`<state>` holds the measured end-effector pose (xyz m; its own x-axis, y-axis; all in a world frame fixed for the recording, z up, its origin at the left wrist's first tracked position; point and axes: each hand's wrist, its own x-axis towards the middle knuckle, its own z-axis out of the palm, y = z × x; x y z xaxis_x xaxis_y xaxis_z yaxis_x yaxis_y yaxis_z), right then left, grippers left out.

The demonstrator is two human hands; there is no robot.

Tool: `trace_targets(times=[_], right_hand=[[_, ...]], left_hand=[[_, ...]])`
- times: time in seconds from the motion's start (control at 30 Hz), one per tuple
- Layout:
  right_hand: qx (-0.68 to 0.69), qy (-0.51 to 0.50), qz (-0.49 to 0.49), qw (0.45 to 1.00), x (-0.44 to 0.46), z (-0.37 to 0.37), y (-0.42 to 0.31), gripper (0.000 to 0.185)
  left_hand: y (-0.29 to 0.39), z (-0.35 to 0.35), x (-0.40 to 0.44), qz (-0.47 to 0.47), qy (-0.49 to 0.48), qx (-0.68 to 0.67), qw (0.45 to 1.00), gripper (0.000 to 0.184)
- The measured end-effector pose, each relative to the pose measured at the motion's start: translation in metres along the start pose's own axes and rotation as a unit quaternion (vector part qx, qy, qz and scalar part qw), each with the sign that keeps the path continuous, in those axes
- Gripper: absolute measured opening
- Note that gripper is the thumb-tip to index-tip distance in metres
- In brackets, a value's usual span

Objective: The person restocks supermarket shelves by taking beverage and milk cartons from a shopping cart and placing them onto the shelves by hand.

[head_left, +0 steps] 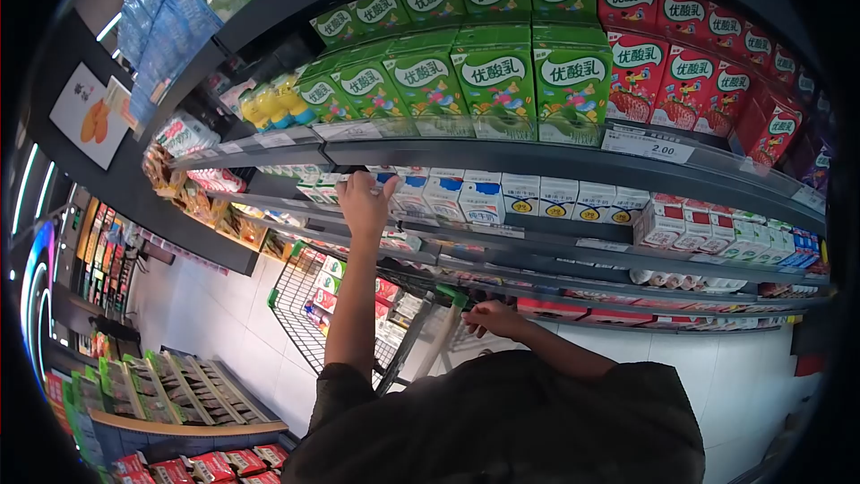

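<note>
My left hand [365, 202] reaches up to the middle shelf, at the front of a row of small white milk cartons [442, 195]. Its thumb and fingers are spread, and the fingertips overlap the cartons. Whether they grip one is hidden. My right hand [491, 318] hangs lower, just right of the green end of the shopping cart's handle [452, 296]. Those fingers are loosely curled and a little apart, with no object visible in them. Between the shelf and my body stands the wire shopping cart [291, 305], with red, white and green packs inside.
Above are green drink boxes [497, 81] and red drink boxes [685, 81], behind a clear shelf lip with a price tag [649, 145]. Lower shelves carry more packs. At lower left is a display stand [184, 430] with red packets [210, 466]. White tiled floor [206, 296] runs along the aisle.
</note>
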<state>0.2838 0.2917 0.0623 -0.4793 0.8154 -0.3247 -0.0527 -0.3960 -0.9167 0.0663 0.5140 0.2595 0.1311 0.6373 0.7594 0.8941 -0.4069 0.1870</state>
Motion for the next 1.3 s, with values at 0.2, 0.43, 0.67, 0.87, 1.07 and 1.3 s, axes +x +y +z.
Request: trace_targets(times=[0.2, 0.43, 0.67, 0.87, 1.07, 1.3], right_hand=[[0.014, 0.006, 0.007, 1.000, 0.003, 0.003, -0.001, 0.042], [-0.043, 0.021, 0.038, 0.998, -0.006, 0.018, -0.029, 0.041], [-0.082, 0.011, 0.083, 0.993, 0.002, 0.020, -0.015, 0.039], [-0.111, 0.020, 0.065, 0.991, 0.009, 0.026, -0.028, 0.038], [-0.105, 0.015, 0.043, 0.993, 0.037, 0.050, -0.051, 0.031], [-0.507, -0.018, -0.199, 0.839, 0.074, 0.071, -0.033, 0.020]], left_hand=[[-0.011, -0.008, -0.006, 0.056, -0.035, -0.023, 0.998, 0.028], [-0.006, -0.033, -0.029, 0.124, -0.053, -0.036, 0.990, 0.048], [-0.012, -0.025, -0.032, 0.071, -0.071, -0.006, 0.995, 0.054], [-0.019, -0.008, -0.040, 0.066, -0.014, 0.000, 0.998, 0.045], [-0.008, -0.022, -0.059, 0.032, 0.026, 0.007, 0.999, 0.058], [-0.035, -0.045, -0.168, -0.160, 0.015, -0.112, 0.981, 0.059]])
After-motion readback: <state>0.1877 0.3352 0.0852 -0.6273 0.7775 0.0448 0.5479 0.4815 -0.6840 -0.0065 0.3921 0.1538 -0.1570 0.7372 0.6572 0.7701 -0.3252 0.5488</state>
